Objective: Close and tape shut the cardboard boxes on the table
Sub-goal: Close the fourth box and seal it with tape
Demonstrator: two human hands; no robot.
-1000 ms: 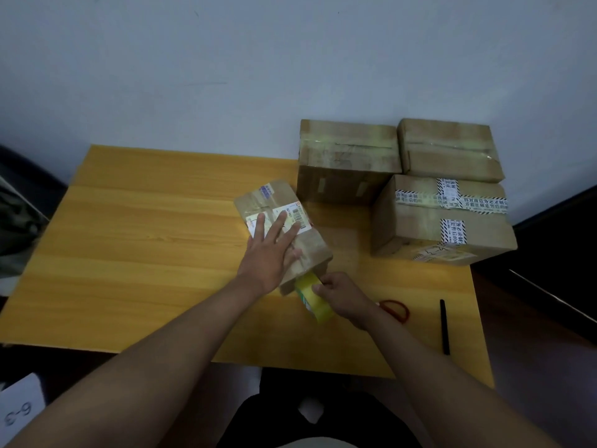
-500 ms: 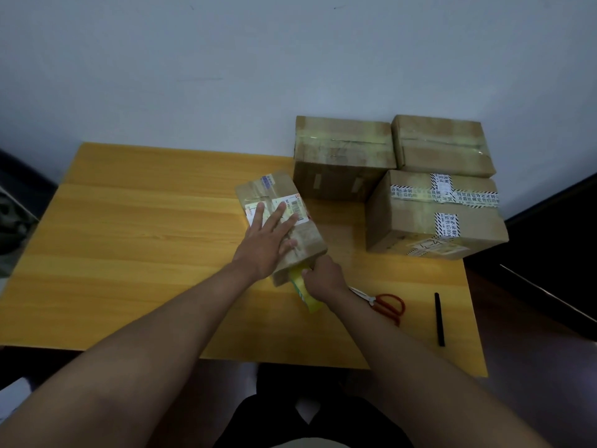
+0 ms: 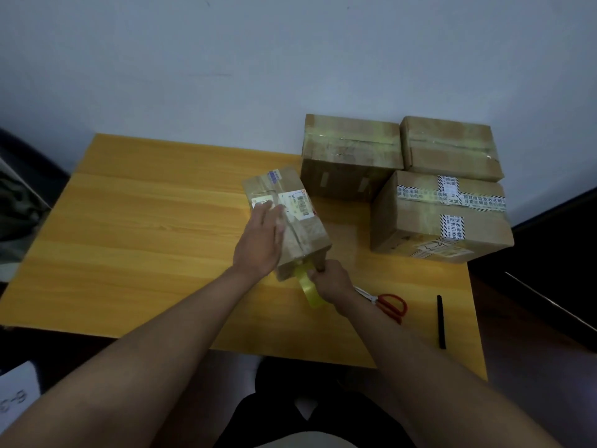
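A small brown cardboard box with white shipping labels lies at an angle in the middle of the wooden table. My left hand rests flat on its top left side, fingers straight. At the box's near end my right hand grips a roll of yellowish tape, and a strip of tape runs from the roll up onto the box's near edge. Three larger boxes stand at the back right: one at the back middle, one at the back right, one in front with printed tape.
Red-handled scissors lie just right of my right wrist. A black pen lies near the table's right edge. The wall runs behind the boxes. A white paper sits on the floor at lower left.
My left hand slid left to the box's edge with its fingers drawn together. My right hand stayed at the box's near end with the tape roll; the scissors came into full view.
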